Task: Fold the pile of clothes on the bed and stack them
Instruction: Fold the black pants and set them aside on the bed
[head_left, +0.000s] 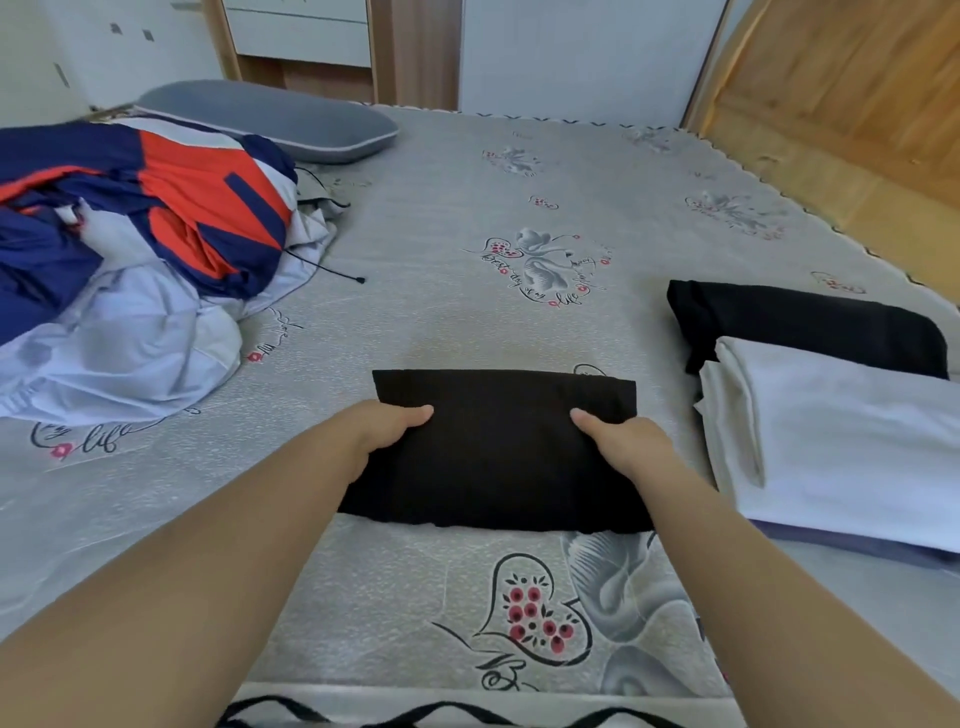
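So both hands, left hand (385, 431) and right hand (618, 439), grip the folded black cloth rectangle (501, 452) by its sides (thumbs on top) on the grey printed bedsheet (441, 291).

Folded garment (498, 447): plain black. Stack: white folded piece (841, 441), black one (800, 322). Pile (135, 249): navy, orange-red, pale lavender-white. Bed sheet (441, 260): grey, black script and hearts, red berries, grey flowers. Pillow (270, 117): slate grey, pale piping.
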